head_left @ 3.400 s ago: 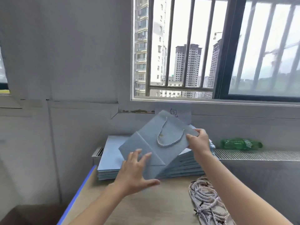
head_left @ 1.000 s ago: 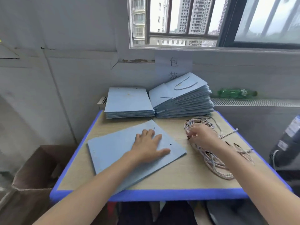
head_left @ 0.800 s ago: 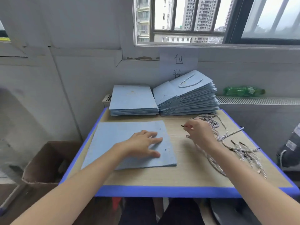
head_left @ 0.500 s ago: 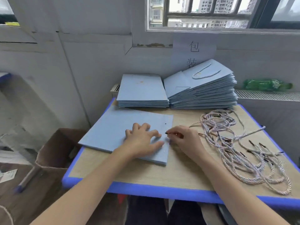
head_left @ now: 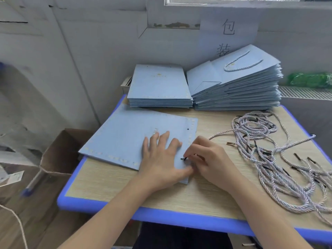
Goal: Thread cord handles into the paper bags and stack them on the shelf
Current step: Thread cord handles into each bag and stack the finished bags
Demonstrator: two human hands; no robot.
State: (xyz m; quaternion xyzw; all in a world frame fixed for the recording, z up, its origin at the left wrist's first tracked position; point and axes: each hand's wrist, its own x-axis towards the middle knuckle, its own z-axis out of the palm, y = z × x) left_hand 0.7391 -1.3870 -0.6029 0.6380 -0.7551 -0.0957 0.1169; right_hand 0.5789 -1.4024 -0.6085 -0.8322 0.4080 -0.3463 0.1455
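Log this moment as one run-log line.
left hand presses flat bag | right hand pinches cord tip at hole | threading

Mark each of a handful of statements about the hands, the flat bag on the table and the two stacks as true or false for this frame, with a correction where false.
1. The left hand lies flat on the flat bag. True.
2. The right hand rests idle on the loose cords. False: it pinches a cord tip at the bag's near hole.
3. The far hole already has a cord through it. False: it shows as an empty dark dot.
4. The top bag of the right stack carries a cord handle. True.
5. The left stack is taller than the right one. False: the right stack is taller.
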